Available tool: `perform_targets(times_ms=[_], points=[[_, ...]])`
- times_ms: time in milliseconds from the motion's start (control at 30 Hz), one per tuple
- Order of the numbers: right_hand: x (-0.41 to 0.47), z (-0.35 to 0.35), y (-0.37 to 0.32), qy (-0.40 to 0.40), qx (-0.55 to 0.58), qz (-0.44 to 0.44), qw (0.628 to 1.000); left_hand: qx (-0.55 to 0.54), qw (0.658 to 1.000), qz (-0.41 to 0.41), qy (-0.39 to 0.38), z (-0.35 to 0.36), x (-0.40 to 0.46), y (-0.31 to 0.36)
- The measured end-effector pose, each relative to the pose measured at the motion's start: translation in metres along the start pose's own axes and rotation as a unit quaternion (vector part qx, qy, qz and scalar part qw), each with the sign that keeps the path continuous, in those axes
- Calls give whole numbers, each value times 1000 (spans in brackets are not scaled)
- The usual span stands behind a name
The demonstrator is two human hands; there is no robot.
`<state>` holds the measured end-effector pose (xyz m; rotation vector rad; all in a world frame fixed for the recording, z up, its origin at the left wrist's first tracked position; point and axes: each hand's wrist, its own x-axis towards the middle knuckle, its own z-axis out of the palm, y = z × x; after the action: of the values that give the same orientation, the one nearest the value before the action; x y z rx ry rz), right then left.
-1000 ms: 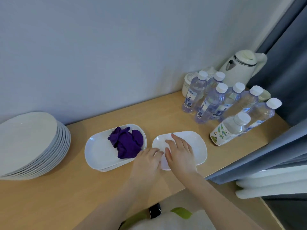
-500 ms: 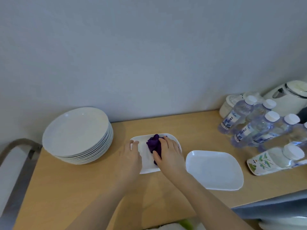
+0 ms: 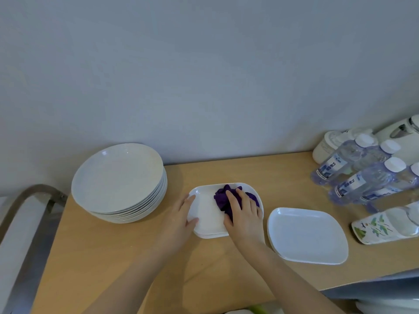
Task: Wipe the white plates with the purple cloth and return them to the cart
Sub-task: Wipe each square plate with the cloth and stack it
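On the wooden bench (image 3: 136, 257), near its middle, a small stack of white rounded-rectangular plates (image 3: 207, 219) is being worked on: the purple cloth (image 3: 223, 199) is bunched on the top plate and pressed down by the right hand (image 3: 243, 213), fingers spread and lightly curved over the cloth, so a firm grip cannot be confirmed. The stack's left edge is steadied by the left hand (image 3: 183, 215), thumb laid on the rim and fingers along the side, mostly straight. A single matching plate (image 3: 307, 236) lies just to the right, apart from the stack, with nothing on it; whether it was wiped already cannot be told. A tall pile of round plates (image 3: 118, 180) sits to the left by the wall. Water bottles (image 3: 353, 173) and a kettle (image 3: 401, 132) are crowded at the far right. A metal bar (image 3: 34, 196) at far left is seen; it is possibly part of the cart, not certain. Judged progress: wiping is underway on one plate, at an early stage; most plates appear left to wipe, and no return to the cart is shown.
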<state>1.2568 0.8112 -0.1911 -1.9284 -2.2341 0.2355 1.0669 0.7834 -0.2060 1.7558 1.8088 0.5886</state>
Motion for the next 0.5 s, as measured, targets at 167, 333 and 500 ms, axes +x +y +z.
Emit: perform_targets(times_ms=[167, 333, 500], points=[[12, 5, -5, -19, 17, 61, 998, -44, 997, -12, -62, -4, 2, -10], [26, 3, -30, -14, 31, 48, 998, -42, 997, -8, -60, 1, 3, -17], [20, 7, -53, -37, 43, -74, 996, -73, 996, 28, -38, 1, 6, -8]])
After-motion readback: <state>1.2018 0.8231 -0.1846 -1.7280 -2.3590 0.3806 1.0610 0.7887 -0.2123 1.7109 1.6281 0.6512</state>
